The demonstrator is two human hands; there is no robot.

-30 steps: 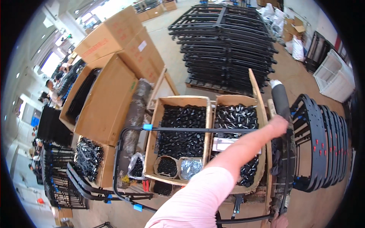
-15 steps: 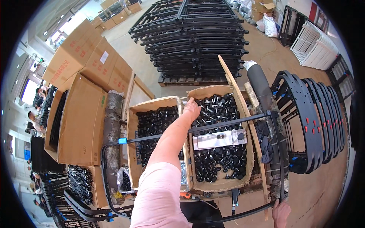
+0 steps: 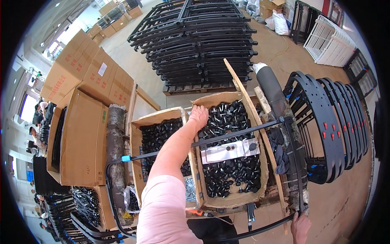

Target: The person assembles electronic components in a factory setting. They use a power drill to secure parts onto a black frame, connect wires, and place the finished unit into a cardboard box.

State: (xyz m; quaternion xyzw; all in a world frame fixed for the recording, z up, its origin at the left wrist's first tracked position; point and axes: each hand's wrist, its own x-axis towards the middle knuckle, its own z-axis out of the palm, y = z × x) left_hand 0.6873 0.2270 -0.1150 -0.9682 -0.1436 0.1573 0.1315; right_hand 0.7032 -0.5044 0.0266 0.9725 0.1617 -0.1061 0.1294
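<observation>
From here I see the black metal frame (image 3: 239,132) spanning the brown cardboard box (image 3: 227,201). My right hand (image 3: 301,227) still grips its near-right corner; my left (image 3: 198,116), earlier at its far-right corner, now curls, contents hidden, beside black studded knobs (image 3: 228,116).

Here, an open brown cardboard left box (image 3: 156,116) sits beside an open brown cardboard right box (image 3: 229,201). A thin black metal frame (image 3: 227,135) goes over both. In the right box, a long, flat silver metal piece (image 3: 217,154) lies on round black knobs (image 3: 219,183). Over there, behind, a stack of black metal frames (image 3: 199,53) sits on a brown wooden pallet (image 3: 178,90). Curved black metal frames (image 3: 325,118) stand to the right, big brown cardboard cartons (image 3: 83,140) to the left.
</observation>
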